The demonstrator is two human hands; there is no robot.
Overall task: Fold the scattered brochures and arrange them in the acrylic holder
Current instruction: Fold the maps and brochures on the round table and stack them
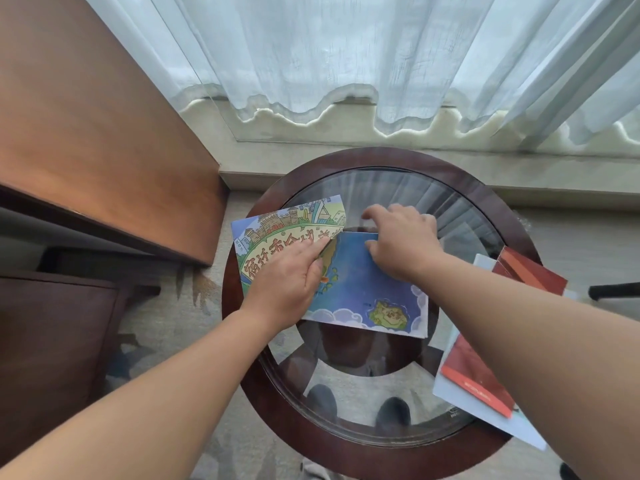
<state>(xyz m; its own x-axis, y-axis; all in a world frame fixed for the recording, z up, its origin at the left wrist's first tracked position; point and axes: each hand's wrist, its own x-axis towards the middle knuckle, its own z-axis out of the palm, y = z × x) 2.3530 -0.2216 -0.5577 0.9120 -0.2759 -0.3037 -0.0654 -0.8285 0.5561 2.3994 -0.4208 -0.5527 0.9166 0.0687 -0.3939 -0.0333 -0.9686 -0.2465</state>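
Observation:
A colourful illustrated brochure (367, 289) lies on the round glass-topped table (485, 202). One panel shows a blue sea map; the other panel (277, 226), with city drawings and red characters, is turned up at the left. My left hand (291, 282) presses flat on the fold line between the two panels. My right hand (401, 237) grips the far edge of the blue panel with bent fingers. Red and white brochures (474, 379) lie stacked at the table's right edge, partly hidden by my right forearm. I cannot make out an acrylic holder.
A wooden desk (104, 133) stands at the left with a dark chair (52, 323) beneath it. White sheer curtains (346, 46) hang behind the table. A black object (613, 291) sticks in from the right edge. My shoes show through the glass.

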